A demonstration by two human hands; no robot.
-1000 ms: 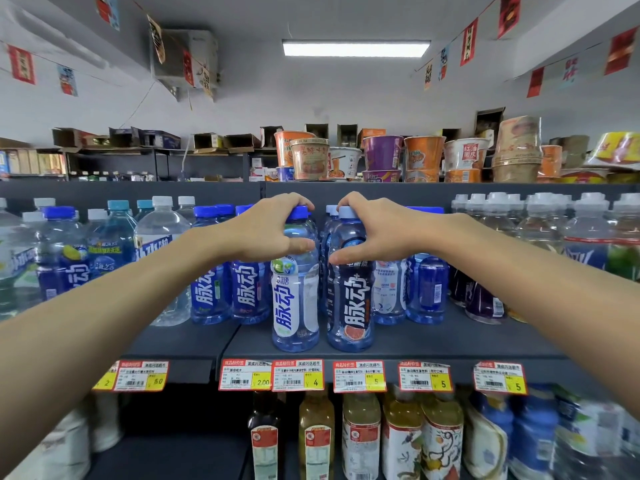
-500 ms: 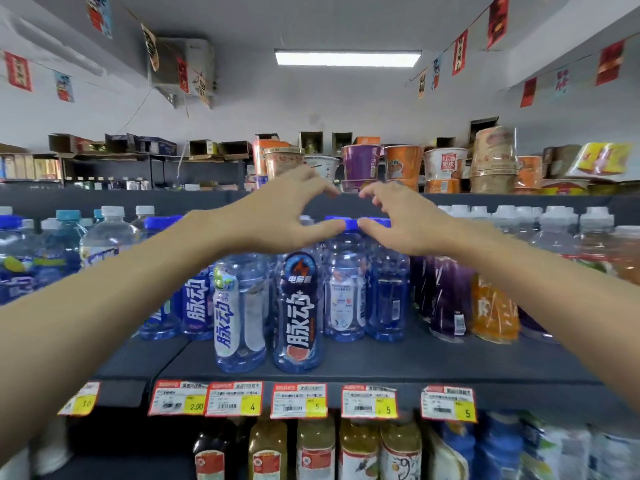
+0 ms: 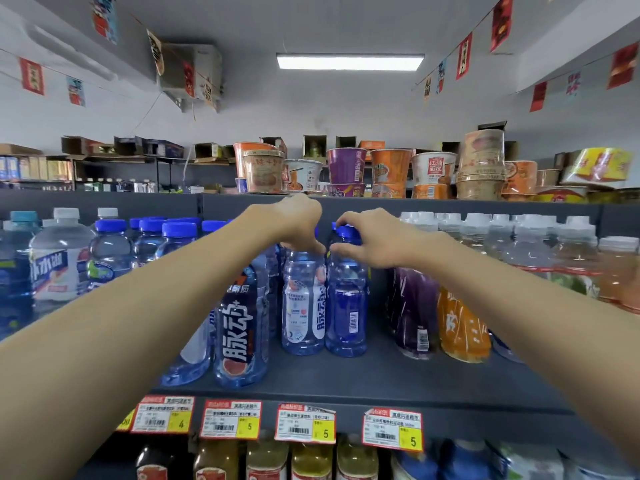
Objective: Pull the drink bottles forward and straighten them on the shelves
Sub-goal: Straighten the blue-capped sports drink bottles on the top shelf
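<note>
The left hand [image 3: 298, 226] curls over the top of the pale bottle [image 3: 304, 306], and the right hand [image 3: 375, 241] pinches the neck of the blue bottle [image 3: 347, 310]. Both stand upright, set back, with the shelf [image 3: 381, 379] edge toward 6 o'clock.

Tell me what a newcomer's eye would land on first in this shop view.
At the centre, above the grey shelf, the left hand grips the top of a white-labelled bottle and the right hand grips the blue bottle beside it. A dark-labelled bottle stands nearer the shelf's edge, to their left. Bright noodle cups line the shelving's top.
</note>
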